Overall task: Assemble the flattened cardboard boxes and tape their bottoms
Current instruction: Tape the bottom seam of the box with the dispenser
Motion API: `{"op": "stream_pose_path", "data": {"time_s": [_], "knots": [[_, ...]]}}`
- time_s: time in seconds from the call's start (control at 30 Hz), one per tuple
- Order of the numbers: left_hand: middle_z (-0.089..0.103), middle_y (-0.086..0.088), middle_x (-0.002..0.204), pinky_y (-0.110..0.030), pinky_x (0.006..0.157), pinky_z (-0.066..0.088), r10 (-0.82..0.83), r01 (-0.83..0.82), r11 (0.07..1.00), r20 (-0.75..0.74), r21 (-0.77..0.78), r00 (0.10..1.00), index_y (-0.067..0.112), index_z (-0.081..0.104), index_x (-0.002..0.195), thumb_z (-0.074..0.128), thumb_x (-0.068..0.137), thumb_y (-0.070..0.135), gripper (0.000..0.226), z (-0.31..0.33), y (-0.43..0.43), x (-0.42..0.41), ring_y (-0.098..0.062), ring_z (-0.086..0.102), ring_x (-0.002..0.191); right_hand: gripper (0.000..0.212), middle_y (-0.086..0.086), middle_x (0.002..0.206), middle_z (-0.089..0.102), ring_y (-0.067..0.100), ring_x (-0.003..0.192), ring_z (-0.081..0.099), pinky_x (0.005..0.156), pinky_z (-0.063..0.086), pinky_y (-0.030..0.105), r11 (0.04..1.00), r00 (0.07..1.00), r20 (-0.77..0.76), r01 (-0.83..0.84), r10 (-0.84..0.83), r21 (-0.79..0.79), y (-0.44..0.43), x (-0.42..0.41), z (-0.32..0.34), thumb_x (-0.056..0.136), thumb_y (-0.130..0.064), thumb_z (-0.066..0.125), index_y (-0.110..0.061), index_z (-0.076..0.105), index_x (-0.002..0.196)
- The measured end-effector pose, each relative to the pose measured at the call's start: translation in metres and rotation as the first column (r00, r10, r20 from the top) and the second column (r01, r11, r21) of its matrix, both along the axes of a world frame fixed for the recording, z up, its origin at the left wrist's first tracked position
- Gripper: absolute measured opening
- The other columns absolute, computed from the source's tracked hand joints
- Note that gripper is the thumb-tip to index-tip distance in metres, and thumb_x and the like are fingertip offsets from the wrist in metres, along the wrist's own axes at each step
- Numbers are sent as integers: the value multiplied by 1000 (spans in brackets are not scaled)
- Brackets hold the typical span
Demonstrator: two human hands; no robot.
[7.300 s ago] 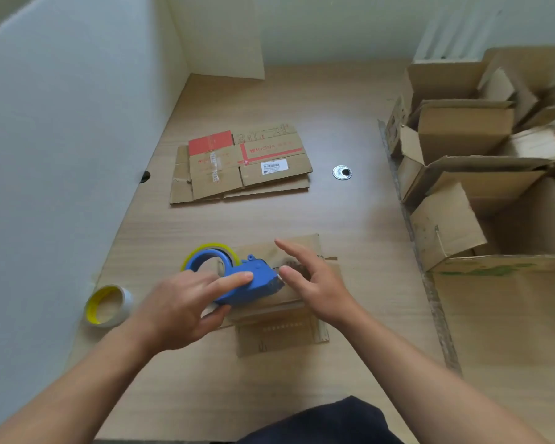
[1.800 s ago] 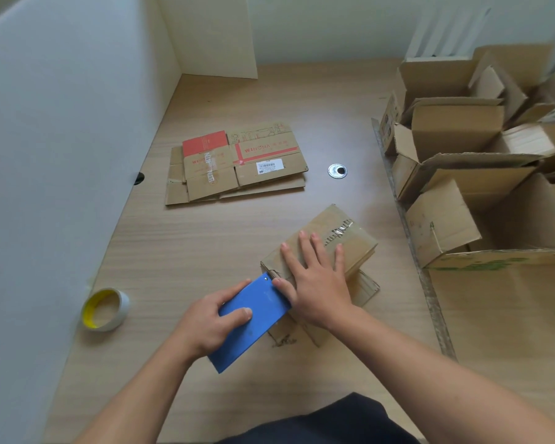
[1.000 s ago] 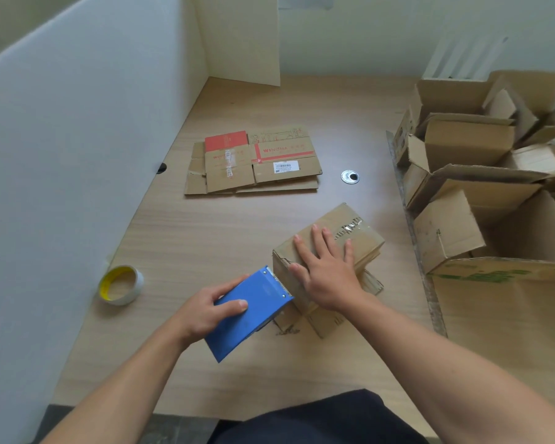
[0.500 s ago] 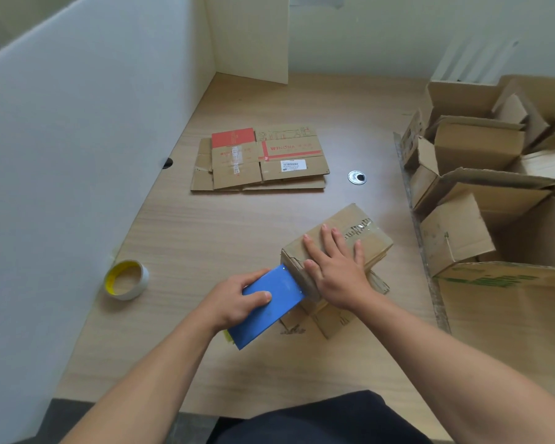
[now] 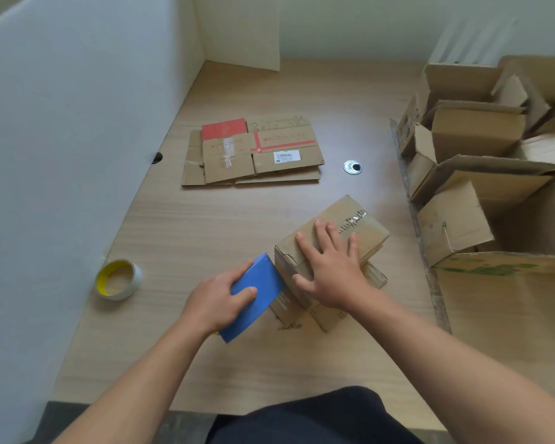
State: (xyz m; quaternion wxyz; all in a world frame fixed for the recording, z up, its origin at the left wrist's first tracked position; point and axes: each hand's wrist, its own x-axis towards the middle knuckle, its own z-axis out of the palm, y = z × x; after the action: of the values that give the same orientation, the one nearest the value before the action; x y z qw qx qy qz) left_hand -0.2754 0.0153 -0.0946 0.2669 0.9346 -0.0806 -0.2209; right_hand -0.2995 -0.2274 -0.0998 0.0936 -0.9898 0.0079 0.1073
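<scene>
A single head-worn, wide-angle camera looks forward and steeply down onto the counter (image 5: 180,238) from close above. The left hand (image 5: 217,299) and right hand (image 5: 330,274) lie near frame centre; the wall (image 5: 350,24) closes the top.

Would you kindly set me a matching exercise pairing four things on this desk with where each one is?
1. tape dispenser
2. tape roll
3. flattened boxes
4. right hand

A. flat on top of the upturned box
B. beside the white partition
C. gripped by the left hand
D. stacked at the far middle of the desk

Pairs: 1-C, 2-B, 3-D, 4-A.
</scene>
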Motion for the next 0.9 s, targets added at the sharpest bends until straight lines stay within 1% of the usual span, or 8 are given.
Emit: {"op": "stream_pose_path", "data": {"time_s": [0.1, 0.2, 0.37, 0.53, 0.63, 0.73, 0.8, 0.9], "knots": [[67, 16, 115, -35, 84, 50, -28, 28, 1000, 85, 2, 996, 59, 34, 144, 56, 92, 47, 57, 4, 8, -1, -17, 61, 95, 78, 9, 167, -6, 28, 152, -15, 115, -10, 65, 999, 999, 37, 12, -10, -42, 7, -2, 2, 90, -48, 45, -31, 9, 157], [69, 12, 98, -37, 78, 51, -44, 53, 998, 185, -46, 982, 63, 29, 142, 57, 93, 48, 58, 6, 19, -3, -19, 61, 82, 72, 7, 167, -3, 29, 152, -10, 116, -8, 63, 998, 997, 65, 42, -39, -43, 9, -10, 1, 93, -48, 43, -38, 9, 157], [69, 18, 104, -36, 69, 53, -107, 151, 984, 372, -91, 922, 59, 30, 142, 45, 81, 62, 63, 11, 27, -12, -22, 61, 74, 69, 3, 167, -3, 28, 153, -9, 117, -10, 59, 997, 995, 55, -80, 81, -19, -5, -7, 1, 96, -56, 42, -42, 10, 156], [73, 3, 91, -35, 54, 54, -246, 328, 945, 684, 10, 686, 37, 43, 140, 46, 95, 54, 49, 13, 31, -8, -26, 62, 63, 72, -6, 168, -6, 21, 151, -20, 118, -16, 48, 944, 944, 10, -330, 330, 12, -28, 2, 4, 98, -28, 51, -44, 12, 156], [63, 0, 74, -40, 47, 49, -357, 434, 895, 756, 107, 550, 32, 43, 142, 52, 98, 40, 45, 12, 35, 1, -28, 54, 55, 73, -6, 167, -9, 17, 139, -41, 112, -27, 38, 905, 904, 44, -425, 424, 6, -36, -1, 1, 100, -17, 47, -45, 11, 156], [60, 1, 71, -38, 49, 48, -399, 470, 867, 793, 163, 460, 29, 47, 140, 58, 96, 33, 46, 15, 33, 4, -26, 52, 53, 74, -5, 167, -10, 19, 138, -43, 110, -29, 36, 901, 899, 60, -434, 434, -24, -42, -7, -1, 100, -18, 49, -47, 9, 155], [60, 1, 71, -37, 50, 47, -413, 484, 857, 800, 180, 435, 29, 48, 140, 58, 96, 32, 45, 18, 31, 4, -26, 52, 53, 71, -5, 167, -6, 19, 144, -34, 116, -22, 38, 913, 909, 97, -408, 405, 10, -43, -11, 2, 99, -24, 55, -47, 18, 155], [60, 1, 72, -37, 50, 47, -442, 513, 835, 798, 200, 409, 29, 47, 140, 58, 97, 33, 44, 20, 30, 4, -25, 53, 54, 55, -3, 165, 19, 17, 154, -5, 123, 7, 40, 902, 943, 262, -288, 207, 322, -38, -17, 17, 97, -33, 62, -36, 44, 148]]}}
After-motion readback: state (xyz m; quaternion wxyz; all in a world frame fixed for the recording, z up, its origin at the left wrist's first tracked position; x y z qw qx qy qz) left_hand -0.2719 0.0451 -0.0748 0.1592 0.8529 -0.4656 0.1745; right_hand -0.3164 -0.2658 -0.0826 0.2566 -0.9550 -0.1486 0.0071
